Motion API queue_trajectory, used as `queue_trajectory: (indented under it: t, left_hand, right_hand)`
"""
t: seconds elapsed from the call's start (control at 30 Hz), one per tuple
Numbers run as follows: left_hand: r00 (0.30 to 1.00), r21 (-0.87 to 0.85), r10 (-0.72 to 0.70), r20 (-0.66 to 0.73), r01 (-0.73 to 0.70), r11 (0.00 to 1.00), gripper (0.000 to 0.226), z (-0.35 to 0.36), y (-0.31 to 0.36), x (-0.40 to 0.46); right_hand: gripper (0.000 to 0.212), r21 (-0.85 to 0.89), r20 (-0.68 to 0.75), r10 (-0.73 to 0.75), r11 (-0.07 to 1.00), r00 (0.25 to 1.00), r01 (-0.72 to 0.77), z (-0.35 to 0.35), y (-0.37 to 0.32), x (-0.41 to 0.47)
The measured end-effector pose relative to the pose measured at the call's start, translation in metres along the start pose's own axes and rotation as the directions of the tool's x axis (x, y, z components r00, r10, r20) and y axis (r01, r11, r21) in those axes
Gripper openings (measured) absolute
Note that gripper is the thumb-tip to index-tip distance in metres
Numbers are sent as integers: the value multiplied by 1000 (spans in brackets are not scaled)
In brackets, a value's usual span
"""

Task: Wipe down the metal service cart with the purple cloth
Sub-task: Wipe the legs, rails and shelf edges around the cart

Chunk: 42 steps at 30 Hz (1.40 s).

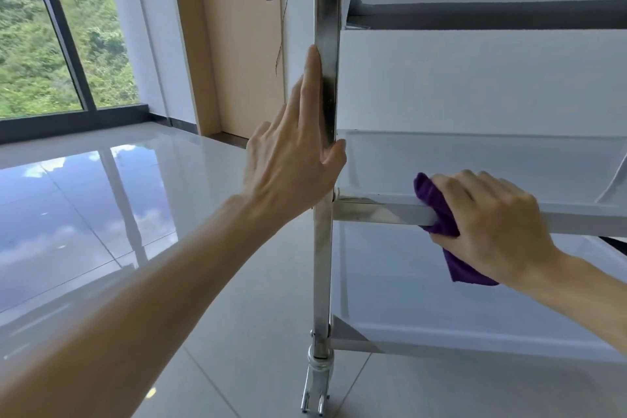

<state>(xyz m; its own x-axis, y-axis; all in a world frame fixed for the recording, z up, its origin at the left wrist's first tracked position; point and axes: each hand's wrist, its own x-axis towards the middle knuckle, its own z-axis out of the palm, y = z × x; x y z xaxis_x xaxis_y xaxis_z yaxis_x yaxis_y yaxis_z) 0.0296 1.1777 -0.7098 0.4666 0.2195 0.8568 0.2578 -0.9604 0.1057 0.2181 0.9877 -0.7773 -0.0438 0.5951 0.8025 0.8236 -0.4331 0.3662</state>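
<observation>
Against the upright corner post (325,85) of the metal cart (475,78) I rest my left hand (291,159), fingers stretched flat up the post and thumb hooked round its inner edge; that grip is wide and holds nothing, it only steadies the frame. My right hand (488,224) is closed over the purple cloth (437,210), bunched in the palm and folded over the front rail (373,210) of the middle shelf (475,159), with a loose tail hanging below my wrist. The cloth sits partway along that rail, right of the post and well apart from my left hand.

The cloth is soft and limp, so I judge it will slide easily over the smooth steel but also slip out of a loose hold; keeping it wadded under the fingers with the thumb beneath the rail looks like the best place to hold it. The cart stands on a caster (315,390) on a glossy tiled floor (101,214), so it will likely roll if I push sideways, which is why bracing the post matters. The shelves look thin and stiff, with folded edges, and I would keep cloth between skin and any sharp lip. Much of the frame below and above seems left to do, though I cannot tell clean from unclean on such a reflective surface.
</observation>
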Motion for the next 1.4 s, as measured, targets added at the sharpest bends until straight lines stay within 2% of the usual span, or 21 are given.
queue_trajectory:
  t: [0.17, 0.3, 0.43, 0.63, 0.73, 0.83, 0.93, 1.03, 1.13, 1.2, 1.3, 1.4]
  left_hand:
    - [999, 6, -44, -13, 44, 999, 98, 5, 0, -2]
    - [998, 22, -58, -2, 58, 998, 102, 5, -4, 0]
    - [996, 21, -81, -27, 82, 996, 105, 5, -11, 1]
    - [996, -29, -78, -45, 77, 997, 102, 2, -19, -4]
    - [995, -89, -86, -42, 82, 993, 97, -2, -24, -11]
    - [998, -63, -63, 19, 64, 996, 96, 0, -30, -30]
    - [989, -36, -36, 147, 42, 998, 98, 6, -39, -62]
    - [964, 28, -91, 251, 87, 996, 91, 16, -47, -101]
    - [914, 14, -174, 366, 181, 983, 90, 28, -47, -127]
    - [892, -60, -254, 374, 297, 953, 88, 38, -46, -130]
    - [838, -134, -348, 420, 436, 890, 88, 55, -44, -136]
    - [801, -64, -298, 519, 384, 921, 76, 71, -42, -155]
  right_hand:
    - [58, 74, 58, -53, 996, 997, 49, 10, -67, 42]
    - [63, 34, 122, -61, 998, 991, 58, 15, -94, 57]
    - [55, 51, 58, -124, 991, 991, 122, 11, -58, 38]
    - [56, 1, 14, -2, 1000, 1000, 2, -3, 26, -22]
    - [56, 57, 53, 21, 998, 998, -24, -9, 36, -32]
    - [51, 146, 76, -27, 989, 997, 16, -15, 28, -32]
    - [54, 186, 38, -129, 975, 991, 120, -24, 14, -39]
    - [53, 236, 35, -239, 945, 970, 225, -31, -5, -51]
    - [58, 318, 194, -266, 928, 944, 196, -24, -24, -65]
    - [59, 392, 349, -240, 915, 906, 91, -14, -36, -71]
    - [61, 467, 554, -206, 879, 806, -96, 8, -57, -73]
    - [64, 465, 644, -194, 868, 740, -177, 43, -84, -61]
